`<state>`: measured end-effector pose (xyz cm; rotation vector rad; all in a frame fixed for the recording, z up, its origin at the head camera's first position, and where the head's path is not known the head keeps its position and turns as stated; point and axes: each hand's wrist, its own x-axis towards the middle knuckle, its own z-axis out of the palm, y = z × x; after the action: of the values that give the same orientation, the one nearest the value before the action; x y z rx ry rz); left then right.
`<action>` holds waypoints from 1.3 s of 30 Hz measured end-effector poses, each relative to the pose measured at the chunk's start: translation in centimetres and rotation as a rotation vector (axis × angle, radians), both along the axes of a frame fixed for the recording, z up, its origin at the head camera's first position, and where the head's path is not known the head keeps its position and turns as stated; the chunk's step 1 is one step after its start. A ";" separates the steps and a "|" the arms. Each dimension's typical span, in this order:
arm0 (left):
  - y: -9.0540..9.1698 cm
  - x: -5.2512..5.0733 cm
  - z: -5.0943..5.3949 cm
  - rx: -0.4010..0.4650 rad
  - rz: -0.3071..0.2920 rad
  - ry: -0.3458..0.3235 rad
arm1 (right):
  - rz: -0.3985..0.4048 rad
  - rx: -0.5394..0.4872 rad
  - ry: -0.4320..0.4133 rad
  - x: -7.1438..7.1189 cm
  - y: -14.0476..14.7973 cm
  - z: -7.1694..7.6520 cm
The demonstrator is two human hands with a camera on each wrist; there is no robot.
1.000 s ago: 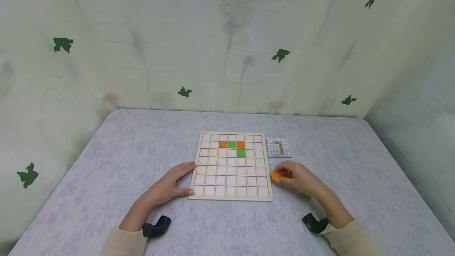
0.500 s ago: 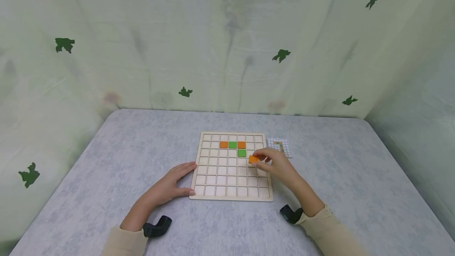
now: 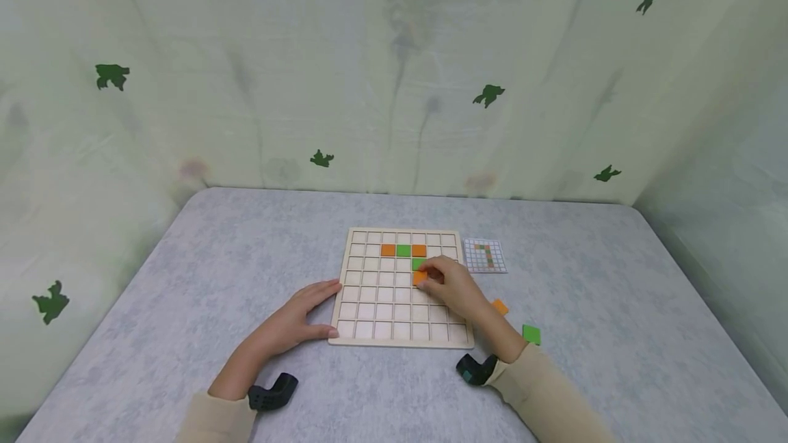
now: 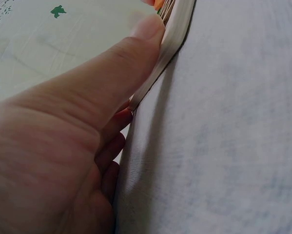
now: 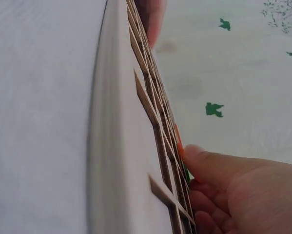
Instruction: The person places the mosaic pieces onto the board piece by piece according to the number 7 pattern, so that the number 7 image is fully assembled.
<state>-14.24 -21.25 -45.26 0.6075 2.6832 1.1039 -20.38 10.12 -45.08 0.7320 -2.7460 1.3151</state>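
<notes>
A wooden grid board [image 3: 375, 292] lies on the table. In its second row sit an orange, a green [image 3: 403, 251] and another orange tile, with a green tile below the last one. The right hand [image 3: 452, 286] holds an orange tile [image 3: 419, 278] by its fingertips at the cell under that green tile; in the right wrist view the hand [image 5: 248, 190] is at the board's surface. The left hand [image 3: 286, 320] rests with straight fingers against the board's left edge; its thumb lies on the frame in the left wrist view [image 4: 148, 29].
A small pattern card [image 3: 485, 256] lies right of the board. A loose orange tile [image 3: 500, 306] and a loose green tile [image 3: 531, 334] lie on the table near the right forearm. A leaf-printed cloth [image 3: 394, 87] stands behind the table.
The right hand has carried an orange tile from the table right of the board leftward onto the grid, below the lower green tile. Loose tiles have come into view. The left hand has stayed still.
</notes>
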 end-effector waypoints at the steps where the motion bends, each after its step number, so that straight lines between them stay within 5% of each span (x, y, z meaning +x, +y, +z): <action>1: 0.0 0.0 0.0 0.001 -0.001 0.002 | -0.005 0.004 -0.001 0.0 -0.1 0.0; 14: 0.1 0.1 0.0 -0.006 0.002 0.018 | 0.009 0.009 -0.061 0.1 -0.1 0.7; 21: 0.1 0.1 0.0 0.000 -0.008 0.018 | -0.026 -0.048 -0.088 0.6 1.0 2.6; 30: 0.0 0.0 -0.2 -0.007 -0.003 0.019 | -0.045 -0.048 -0.011 3.5 5.3 5.5; 39: 0.0 0.1 0.0 0.005 -0.001 0.004 | -0.084 0.046 0.089 6.5 11.0 5.1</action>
<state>-14.16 -21.25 -45.27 0.6124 2.6841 1.1111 -13.90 21.15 -39.96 0.6526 -2.7130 1.1770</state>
